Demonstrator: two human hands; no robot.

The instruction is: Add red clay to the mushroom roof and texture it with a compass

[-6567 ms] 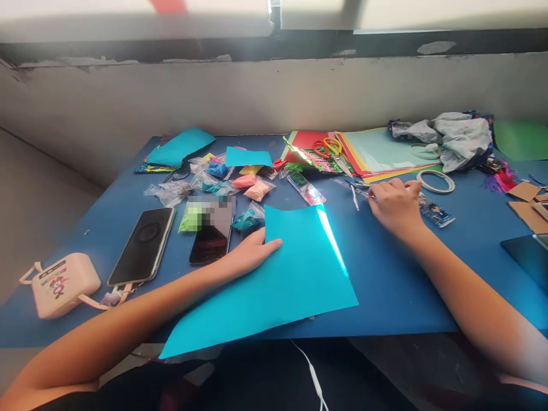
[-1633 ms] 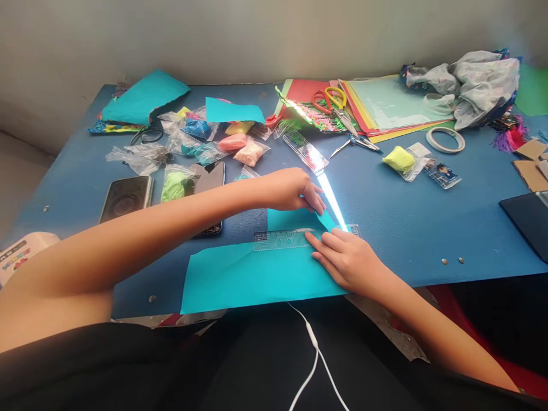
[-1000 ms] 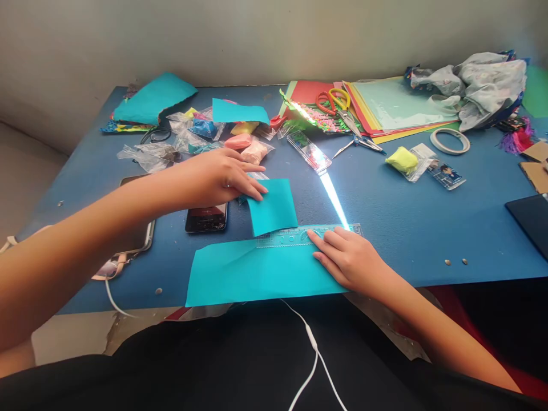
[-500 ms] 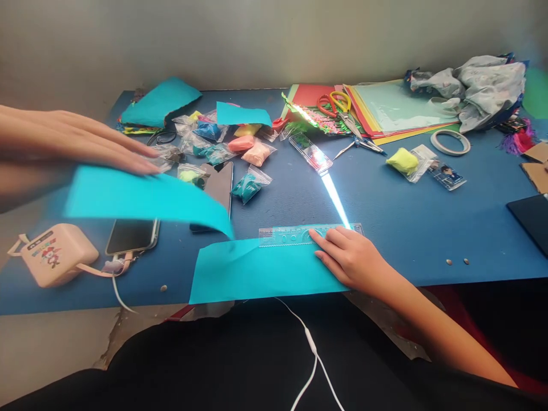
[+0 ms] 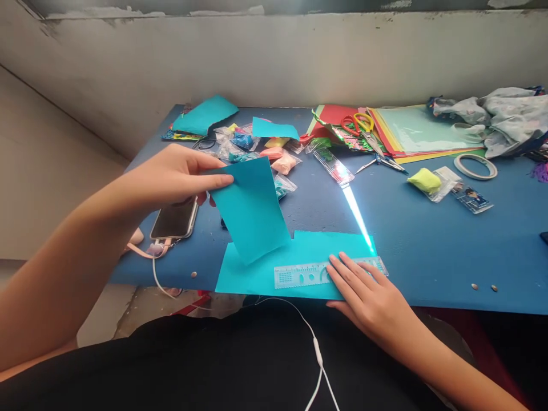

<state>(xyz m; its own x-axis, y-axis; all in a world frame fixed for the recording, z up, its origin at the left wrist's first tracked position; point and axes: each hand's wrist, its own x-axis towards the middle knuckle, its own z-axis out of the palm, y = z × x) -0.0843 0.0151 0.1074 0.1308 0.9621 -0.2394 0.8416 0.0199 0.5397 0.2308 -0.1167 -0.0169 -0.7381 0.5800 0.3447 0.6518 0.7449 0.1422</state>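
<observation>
Torn teal piece (image 5: 252,208) is pinched between thumb & fingers of left hand (image 5: 171,177), hanging just right of it, above the teal strip (image 5: 308,248). Right hand (image 5: 372,294) lies flat, fingers spread, on clear ruler (image 5: 317,274) w/ strip beneath. Ruler should be kept pressed so strip isn't shifted.

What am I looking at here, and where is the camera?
The camera sits on a person's head, looking down at their own bare hands; there is no machine. The left hand pinches a torn-off teal paper piece and lifts it above the blue table. The right hand lies flat, pressing a clear ruler onto the teal sheet at the table's near edge. Further back lie a phone, small bags of coloured clay, scissors, stacked coloured paper and a tape roll.
</observation>
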